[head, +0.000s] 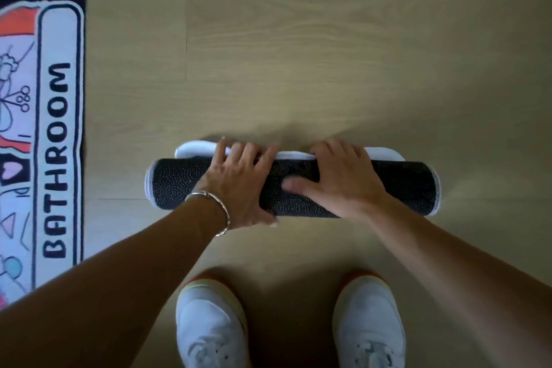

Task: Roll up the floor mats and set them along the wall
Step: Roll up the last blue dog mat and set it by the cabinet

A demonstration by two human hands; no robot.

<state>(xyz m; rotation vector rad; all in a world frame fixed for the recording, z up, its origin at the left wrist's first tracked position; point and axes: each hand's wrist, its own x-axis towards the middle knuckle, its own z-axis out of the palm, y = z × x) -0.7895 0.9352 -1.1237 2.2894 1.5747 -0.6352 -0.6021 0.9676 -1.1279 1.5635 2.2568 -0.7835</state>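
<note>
One mat is a roll [403,185] on the floor [328,39], in the middle of the frame, just past the shoes [212,326]. Its black dotted back faces out. The left hand [239,179] grips the roll, thumb on the near side, fingers over the top. The right hand [340,182] presses flat on it. I think this stops it springing open. A flat mat [56,158] lies at the left, not rolled yet. No wall shows.

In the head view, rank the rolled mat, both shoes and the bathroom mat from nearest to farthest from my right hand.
1. Rolled mat, pressed under the right hand.
2. Right shoe, below it.
3. Left shoe, lower left.
4. Bathroom mat, flat at far left.
</note>
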